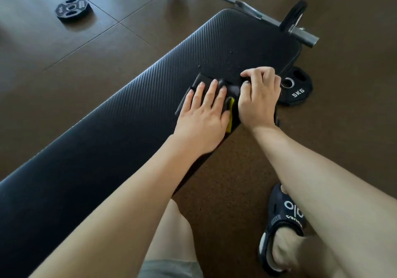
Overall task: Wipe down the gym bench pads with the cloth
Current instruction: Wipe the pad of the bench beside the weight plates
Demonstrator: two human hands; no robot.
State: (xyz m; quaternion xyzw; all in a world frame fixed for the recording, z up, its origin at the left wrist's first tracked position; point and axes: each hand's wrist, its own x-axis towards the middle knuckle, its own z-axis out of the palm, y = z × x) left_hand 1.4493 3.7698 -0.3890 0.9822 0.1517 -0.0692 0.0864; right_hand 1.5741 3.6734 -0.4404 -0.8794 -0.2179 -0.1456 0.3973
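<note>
Pressing flat on the cloth (211,94), the left hand (202,114) has its fingers straight and spread, palm down, holding nothing. The cloth is dark, folded, with a yellow edge (229,116) showing between the two hands. It lies on the bench pad (107,116), close to the pad's near long edge and toward the far end.

The right hand (258,99) sits just beside the left, on the cloth's right side. Its fingers are curled, knuckles up, and they pinch a bunched part of the cloth at the fingertips. The thumb tucks in toward the same fold. How much fabric is in that grip cannot be told; the hand hides it.

The bench pad is black, with ribbed texture, running diagonally from lower left to upper right. Small pale specks (232,61) dot the pad just beyond the cloth.

On the brown floor (343,84):
- a 5KG plate (297,91) flat beside the pad's far corner, partly under it
- a curl bar (236,0) loaded with plates, beyond the pad's end
- a loose small plate (72,9) at upper left, well apart from the bench

The person's foot in a dark slipper (281,222) rests on the floor at lower right, partly behind the right forearm.
</note>
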